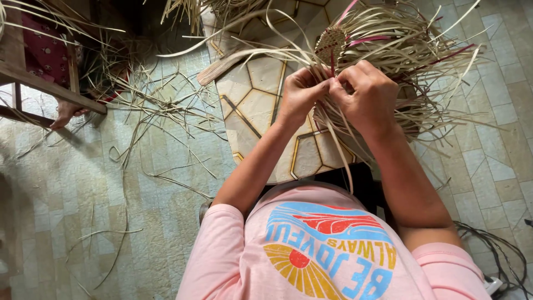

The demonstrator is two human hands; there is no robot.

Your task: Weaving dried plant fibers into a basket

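In the upper middle of the frame both hands meet over a half-woven piece of straw work [333,41], a small plaited patch of pale strips with a few pink ones [369,40] running through it. The left hand [300,94] is curled nearly closed, its fingertips pinching a few of the loose strips [422,72] that fan out to the upper right. The right hand [369,100] is also curled tight, fingers folded in on the same bundle, just touching the left hand (which exact strips it grips is hidden by the knuckles). The work rests above a low table [255,100] with a tan, hexagon-patterned top. Stray strips [161,105] lie scattered on the tiled floor [72,183] at left. In the upper left, a wooden frame [39,78] stands, with another person's hand [65,114] beneath it.
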